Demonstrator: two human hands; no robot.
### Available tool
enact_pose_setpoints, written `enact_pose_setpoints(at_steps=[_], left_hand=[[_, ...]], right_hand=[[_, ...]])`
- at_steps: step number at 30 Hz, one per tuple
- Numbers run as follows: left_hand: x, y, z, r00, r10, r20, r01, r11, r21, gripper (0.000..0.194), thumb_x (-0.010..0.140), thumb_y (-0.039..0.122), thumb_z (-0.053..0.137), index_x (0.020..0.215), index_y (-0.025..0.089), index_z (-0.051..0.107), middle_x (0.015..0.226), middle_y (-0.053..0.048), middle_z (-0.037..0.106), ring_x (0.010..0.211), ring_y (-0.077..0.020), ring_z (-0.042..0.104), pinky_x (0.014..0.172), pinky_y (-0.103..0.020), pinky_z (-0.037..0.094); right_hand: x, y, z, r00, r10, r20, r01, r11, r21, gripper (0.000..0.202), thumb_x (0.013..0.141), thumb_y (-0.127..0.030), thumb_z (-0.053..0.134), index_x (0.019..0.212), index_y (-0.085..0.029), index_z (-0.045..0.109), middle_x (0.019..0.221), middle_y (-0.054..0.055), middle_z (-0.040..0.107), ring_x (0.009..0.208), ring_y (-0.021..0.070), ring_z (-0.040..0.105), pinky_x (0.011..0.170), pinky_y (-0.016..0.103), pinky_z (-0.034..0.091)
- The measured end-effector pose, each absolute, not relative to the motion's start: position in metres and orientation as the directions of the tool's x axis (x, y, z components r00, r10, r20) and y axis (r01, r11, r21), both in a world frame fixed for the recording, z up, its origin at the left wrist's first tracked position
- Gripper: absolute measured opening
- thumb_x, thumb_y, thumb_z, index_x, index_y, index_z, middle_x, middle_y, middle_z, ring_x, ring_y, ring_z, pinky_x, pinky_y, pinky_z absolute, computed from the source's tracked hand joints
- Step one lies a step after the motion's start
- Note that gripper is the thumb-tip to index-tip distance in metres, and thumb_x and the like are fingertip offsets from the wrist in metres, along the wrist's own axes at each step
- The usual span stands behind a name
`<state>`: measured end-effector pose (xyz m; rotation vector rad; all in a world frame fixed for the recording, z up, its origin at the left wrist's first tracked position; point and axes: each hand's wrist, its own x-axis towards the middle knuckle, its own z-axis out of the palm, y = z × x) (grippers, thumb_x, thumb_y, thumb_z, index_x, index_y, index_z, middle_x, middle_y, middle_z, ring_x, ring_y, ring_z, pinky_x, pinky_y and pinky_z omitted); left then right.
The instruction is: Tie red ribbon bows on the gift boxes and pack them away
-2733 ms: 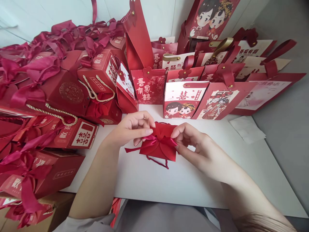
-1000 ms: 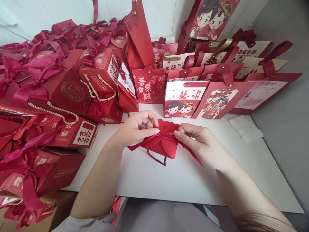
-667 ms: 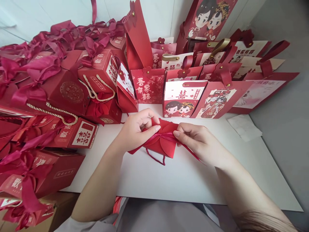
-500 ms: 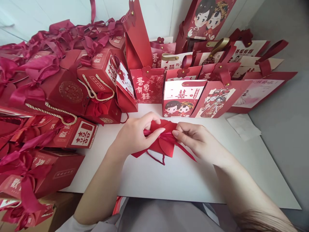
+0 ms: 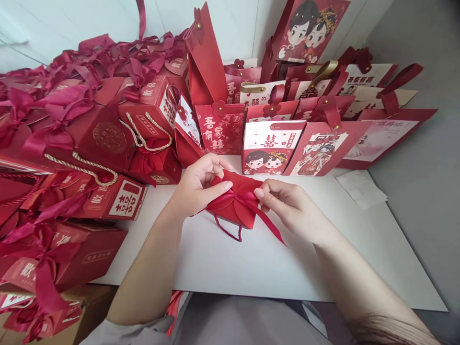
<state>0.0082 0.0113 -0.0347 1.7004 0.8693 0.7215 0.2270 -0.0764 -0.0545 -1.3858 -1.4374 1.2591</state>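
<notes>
Where the left hand (image 5: 196, 188) and right hand (image 5: 289, 208) face each other over the white table (image 5: 223, 268), a small red box (image 5: 235, 212) lies between them, dressed with a dark pink ribbon (image 5: 247, 197). Box slightly askew: near edge slopes from left down to right, toward the person; which side is longer, hard to tell at this angle.

Ribbon runs side to side across the folded flaps, one hand's fingertips to the other's. Knot (image 5: 234, 193) mid-box: just beside the left thumb, a little farther from the right, so left is nearer.

Left thumb and fingers closed about the box's left side, ribbon passing beneath the thumb; cannot tell whether it is pinched too. Right thumb and forefinger together, clamped on the ribbon at the box's right edge, other fingers curled. One ribbon tail trails loose past the near right corner.

Cord handle (image 5: 228, 233) loops out on the near side. Round about: ribboned boxes (image 5: 108, 129) heaped at left, printed paper bags (image 5: 264, 139) standing beyond, white tissue (image 5: 361, 188) at right.
</notes>
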Motion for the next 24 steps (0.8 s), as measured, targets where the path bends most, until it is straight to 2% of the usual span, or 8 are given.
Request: enact_pose_setpoints(at_steps=[4,6,8,11,15,18,20,24], left_hand=[[0.007,0.008,-0.029,0.616,0.787,-0.031,0.286,-0.186,0.940,0.031,0.080,0.017,0.074,0.106,0.022,0.059,0.083,0.004,0.046,0.062,-0.0059,0.050,0.052,-0.017,0.039],[0.007,0.007,-0.027,0.641,0.765,-0.062,0.300,-0.175,0.938,0.032,0.079,0.017,0.074,0.107,0.022,0.059,0.086,0.003,0.048,0.065,-0.0068,0.052,0.052,-0.017,0.040],[0.007,0.007,-0.027,0.658,0.748,-0.085,0.274,-0.133,0.953,0.029,0.082,0.020,0.073,0.109,0.022,0.060,0.085,0.003,0.049,0.063,-0.0066,0.052,0.051,-0.017,0.040],[0.006,0.010,-0.029,0.676,0.729,-0.104,0.178,-0.025,0.984,0.024,0.089,0.028,0.068,0.112,0.022,0.062,0.082,0.003,0.051,0.054,-0.0049,0.048,0.046,-0.018,0.038],[0.005,0.012,-0.033,0.648,0.757,-0.080,0.126,-0.004,0.992,0.021,0.088,0.028,0.071,0.106,0.021,0.063,0.079,0.003,0.058,0.049,-0.0045,0.049,0.043,-0.017,0.038],[0.005,0.013,-0.034,0.647,0.758,-0.079,0.138,-0.015,0.990,0.019,0.089,0.026,0.071,0.105,0.021,0.063,0.079,0.003,0.061,0.048,-0.0047,0.053,0.043,-0.017,0.041],[0.006,0.012,-0.035,0.657,0.748,-0.098,0.151,-0.002,0.989,0.017,0.090,0.026,0.070,0.104,0.021,0.063,0.077,0.004,0.062,0.048,-0.0055,0.056,0.043,-0.017,0.042],[0.008,0.012,-0.036,0.634,0.767,-0.105,0.149,0.012,0.989,0.013,0.090,0.026,0.070,0.096,0.018,0.063,0.070,0.004,0.061,0.046,-0.0059,0.055,0.043,-0.017,0.042]], right_hand=[[0.228,-0.074,-0.058,0.035,0.999,0.003,0.365,-0.010,-0.931,0.035,0.100,-0.048,0.056,0.077,-0.022,0.054,0.073,0.000,0.059,0.067,0.0155,0.052,0.064,0.030,0.041],[0.228,-0.079,-0.053,0.138,0.970,0.202,0.455,0.119,-0.882,0.023,0.100,-0.038,0.059,0.083,-0.022,0.057,0.079,0.002,0.063,0.072,0.0175,0.057,0.068,0.033,0.045],[0.225,-0.087,-0.044,0.144,0.858,0.493,0.576,0.332,-0.747,0.011,0.099,-0.027,0.061,0.089,-0.023,0.059,0.086,0.005,0.066,0.080,0.0203,0.060,0.076,0.036,0.048],[0.217,-0.100,-0.035,-0.247,0.690,0.680,0.606,0.658,-0.447,0.007,0.094,-0.023,0.066,0.088,-0.023,0.063,0.088,0.007,0.070,0.083,0.0231,0.061,0.076,0.039,0.049],[0.200,-0.105,-0.039,-0.530,0.627,0.571,0.647,0.734,-0.206,0.021,0.097,-0.023,0.063,0.077,-0.019,0.066,0.121,0.005,0.075,0.093,0.0218,0.064,0.076,0.039,0.048],[0.194,-0.102,-0.046,-0.573,0.632,0.522,0.641,0.742,-0.195,0.016,0.098,-0.012,0.057,0.092,-0.016,0.070,0.130,0.004,0.072,0.090,0.0197,0.063,0.076,0.038,0.048],[0.196,-0.101,-0.047,-0.551,0.634,0.542,0.606,0.751,-0.263,0.018,0.099,-0.008,0.054,0.098,-0.016,0.070,0.120,0.005,0.076,0.085,0.0180,0.062,0.073,0.035,0.049],[0.205,-0.102,-0.042,-0.517,0.657,0.548,0.488,0.753,-0.442,0.015,0.101,-0.018,0.056,0.091,-0.018,0.067,0.089,0.006,0.076,0.074,0.0162,0.061,0.068,0.031,0.048]])
